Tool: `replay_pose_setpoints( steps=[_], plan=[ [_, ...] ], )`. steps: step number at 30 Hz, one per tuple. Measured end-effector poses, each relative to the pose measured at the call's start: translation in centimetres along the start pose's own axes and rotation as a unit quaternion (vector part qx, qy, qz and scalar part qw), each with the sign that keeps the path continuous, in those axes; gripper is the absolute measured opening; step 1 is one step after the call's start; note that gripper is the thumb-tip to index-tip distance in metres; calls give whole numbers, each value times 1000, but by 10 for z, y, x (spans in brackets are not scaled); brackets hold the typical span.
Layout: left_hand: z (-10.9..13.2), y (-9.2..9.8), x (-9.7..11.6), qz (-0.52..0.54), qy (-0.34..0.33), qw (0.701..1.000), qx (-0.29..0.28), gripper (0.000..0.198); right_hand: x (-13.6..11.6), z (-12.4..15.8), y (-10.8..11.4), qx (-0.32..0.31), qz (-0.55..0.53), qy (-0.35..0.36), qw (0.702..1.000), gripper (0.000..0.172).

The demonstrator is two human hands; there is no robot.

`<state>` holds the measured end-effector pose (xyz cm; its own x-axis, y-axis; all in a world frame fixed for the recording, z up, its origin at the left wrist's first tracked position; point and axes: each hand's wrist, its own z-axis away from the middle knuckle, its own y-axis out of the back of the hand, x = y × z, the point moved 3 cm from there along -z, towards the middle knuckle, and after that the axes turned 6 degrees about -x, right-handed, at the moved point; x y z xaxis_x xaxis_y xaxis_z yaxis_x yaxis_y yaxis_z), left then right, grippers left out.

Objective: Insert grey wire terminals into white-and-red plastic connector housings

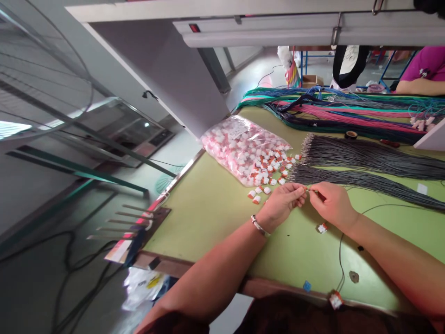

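My left hand (285, 200), with a band on its wrist, has its thumb and fingers pinched together over the table. Close beside it, my right hand (332, 204) is closed too, its fingertips almost meeting the left ones. Between them shows a thin wire end (309, 190) with a small metallic tip; exactly how each hand grips it is partly hidden. A white and orange connector (322, 228) lies just below my right hand. Another connector (335, 300) sits at the table's near edge, with a thin grey wire (341, 260) running up from it.
A clear bag of white connectors (236, 144) spills loose connectors (269, 169) onto the green table (181, 218). Dark wire bundles (361, 155) and coloured wires (333, 111) lie behind. A pronged metal rack (153, 225) stands at left. A person's sleeve (426, 69) shows far right.
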<state>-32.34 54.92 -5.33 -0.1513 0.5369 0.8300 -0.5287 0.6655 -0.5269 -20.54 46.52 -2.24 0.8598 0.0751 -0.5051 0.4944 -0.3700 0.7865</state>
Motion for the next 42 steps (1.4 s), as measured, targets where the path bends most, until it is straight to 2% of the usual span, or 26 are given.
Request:
replay_pose_setpoints(
  steps=[3, 6, 8, 10, 14, 17, 21, 22, 24, 25, 26, 27, 30, 33, 39, 42],
  plan=[
    [0, -1, -1, 6, -6, 1000, -1, 32, -3, 0, 0, -24, 71, 16, 997, 25],
    [-1, -2, -2, -4, -13, 1000, 0, 31, -3, -2, -1, -42, 85, -20, 995, 23],
    [0, -3, -2, -28, -18, 999, 7, 32, -1, -4, -3, -56, 27, -63, 996, 21],
    [1, -5, 1, -75, -41, 996, 28, 32, 2, -6, -5, -68, -81, -115, 988, 19],
    [5, -7, 7, -186, -111, 974, 71, 27, 6, -8, -9, -87, -282, -192, 936, 20],
    [6, -7, 9, -267, -161, 947, 78, 21, 7, -9, -11, -107, -378, -226, 892, 18],
    [10, -8, 13, -349, -215, 911, 45, 14, 8, -8, -15, -130, -461, -262, 838, 13],
    [11, -9, 16, -388, -239, 889, 45, 11, 9, -7, -16, -141, -477, -272, 824, 12],
    [15, -11, 22, -477, -295, 826, 52, 8, 12, -7, -18, -165, -493, -278, 808, 11],
    [17, -13, 25, -511, -314, 798, 53, 7, 13, -7, -18, -169, -487, -269, 813, 11],
    [17, -14, 26, -530, -324, 782, 52, 6, 15, -8, -18, -167, -473, -252, 828, 13],
    [18, -14, 27, -534, -324, 779, 52, 6, 16, -9, -17, -156, -450, -228, 849, 15],
    [16, -12, 27, -515, -302, 800, 59, 6, 19, -11, -12, -100, -356, -158, 916, 19],
    [15, -11, 25, -515, -296, 802, 64, 9, 18, -9, -11, -69, -271, -117, 953, 20],
    [15, -9, 23, -477, -282, 828, 86, 11, 15, -3, -12, -70, -179, -32, 981, 21],
    [16, -9, 23, -480, -289, 825, 79, 11, 14, -2, -11, -72, -159, -6, 985, 20]
  ],
)
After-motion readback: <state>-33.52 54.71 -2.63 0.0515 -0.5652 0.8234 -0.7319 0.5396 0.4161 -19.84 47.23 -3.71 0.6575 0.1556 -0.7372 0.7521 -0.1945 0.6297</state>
